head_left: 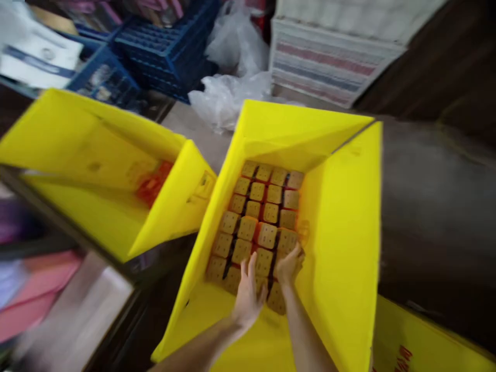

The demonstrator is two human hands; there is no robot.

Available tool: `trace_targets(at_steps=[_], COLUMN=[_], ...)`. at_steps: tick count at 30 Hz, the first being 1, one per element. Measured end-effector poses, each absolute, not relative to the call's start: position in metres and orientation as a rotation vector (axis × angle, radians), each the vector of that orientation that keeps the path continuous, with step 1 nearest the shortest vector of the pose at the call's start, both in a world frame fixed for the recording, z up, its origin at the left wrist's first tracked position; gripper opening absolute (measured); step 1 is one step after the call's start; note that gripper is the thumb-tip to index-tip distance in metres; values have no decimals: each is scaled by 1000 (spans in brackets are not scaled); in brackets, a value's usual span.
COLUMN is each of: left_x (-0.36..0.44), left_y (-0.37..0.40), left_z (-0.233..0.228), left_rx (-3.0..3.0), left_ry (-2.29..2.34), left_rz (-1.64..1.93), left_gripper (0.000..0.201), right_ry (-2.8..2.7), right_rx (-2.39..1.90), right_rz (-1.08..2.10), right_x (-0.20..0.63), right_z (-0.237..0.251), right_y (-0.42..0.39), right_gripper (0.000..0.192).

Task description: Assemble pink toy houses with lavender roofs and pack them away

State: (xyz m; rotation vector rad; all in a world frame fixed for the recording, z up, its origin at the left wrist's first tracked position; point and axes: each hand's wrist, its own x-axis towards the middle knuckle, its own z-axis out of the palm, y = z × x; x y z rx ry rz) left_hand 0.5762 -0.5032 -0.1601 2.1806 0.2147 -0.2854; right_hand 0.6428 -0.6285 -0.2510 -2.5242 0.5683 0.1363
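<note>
Left hand (248, 294) deep in yellow bin (344, 217), fingers spread and loose, resting flat on near rows of tan packs (258, 217); nothing gripped. Right hand (290, 264) just beside it, fingers curled over a pack at the near right of the layer; cannot tell whether closed round one or only pressing. Packs standing on end in tight rows, filling bin floor from near wall to far wall, orange-red showing in the gaps. Step in hand, by the look: settling or seating the near row. Next move likely calls for a firm pinch on one pack's top edge, as neighbours crowd close. Left of this, second yellow bin (96, 170), tilted, something orange-red inside, blurred. Beyond: clear plastic bags (228, 93), blue crates (166, 41), striped stacked cartons (329, 57).
</note>
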Motion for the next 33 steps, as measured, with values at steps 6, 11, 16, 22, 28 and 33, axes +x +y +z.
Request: trace_targets(at_steps=[6,11,16,22,28,33], left_x=[467,359,304,295,284,301], left_y=[-360,-217,-132,-117,-118,-133], left_z=[-37,26,56,35,22,13], left_rx=[2607,3171,3154,3003,2876,2649], left_ry=[99,656,715,397,567,1169], left_rz=[191,197,-707,-1029,-630,-404], left_gripper=[54,45,57,96,94,71], right_ry=[134,-532,-1066,-1409,-1493,-1414], right_rx=[-2267,-1914,-1737,-1945,-2108,-2124], right_rz=[-126,-126,105,388,504,594], right_x=[633,577,538,531,513,499], right_z=[-152,-75,-24,-2,-8,-12], right_y=[-534,-415,-290,-184,-170,-162], right_gripper=[44,34,40,61,46,48])
